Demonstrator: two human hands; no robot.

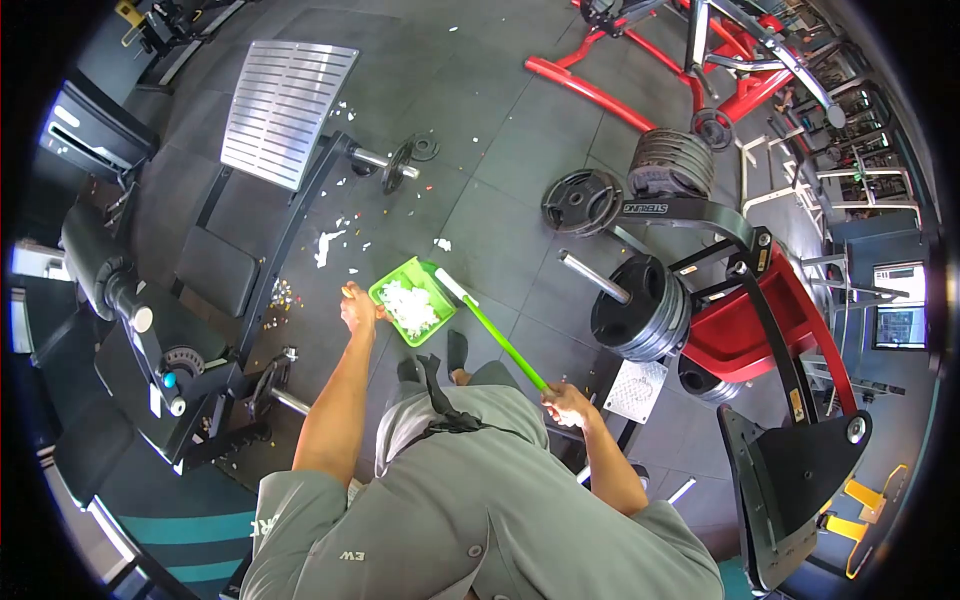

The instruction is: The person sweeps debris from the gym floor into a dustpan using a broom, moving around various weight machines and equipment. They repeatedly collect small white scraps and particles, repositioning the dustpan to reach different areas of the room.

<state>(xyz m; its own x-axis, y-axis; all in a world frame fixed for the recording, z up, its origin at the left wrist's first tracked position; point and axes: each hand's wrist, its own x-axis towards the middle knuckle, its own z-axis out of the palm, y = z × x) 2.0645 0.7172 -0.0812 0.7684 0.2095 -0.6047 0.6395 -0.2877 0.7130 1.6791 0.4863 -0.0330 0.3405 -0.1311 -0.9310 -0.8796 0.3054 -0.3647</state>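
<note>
My left hand [358, 308] is closed at the left side of a bright green dustpan [447, 318]; its fingers hide the handle. White scraps [408, 305] are heaped in the pan. My right hand [568, 404] is wrapped around the green handle of a broom [508, 349], near its upper end. The broom slants up and left, and its white and green head [452, 283] lies against the right edge of the dustpan. On the dark floor beyond my left hand are more white scraps [327, 247] and a patch of small coloured crumbs [283, 300].
Left of me stands a leg press-like machine with a slatted metal plate [287, 112] and a padded seat [217, 272]. A weight plate [398, 167] sits on its bar. To the right, a machine carries stacked plates [640, 310] and a red seat [742, 318]. A red frame [590, 92] stands ahead.
</note>
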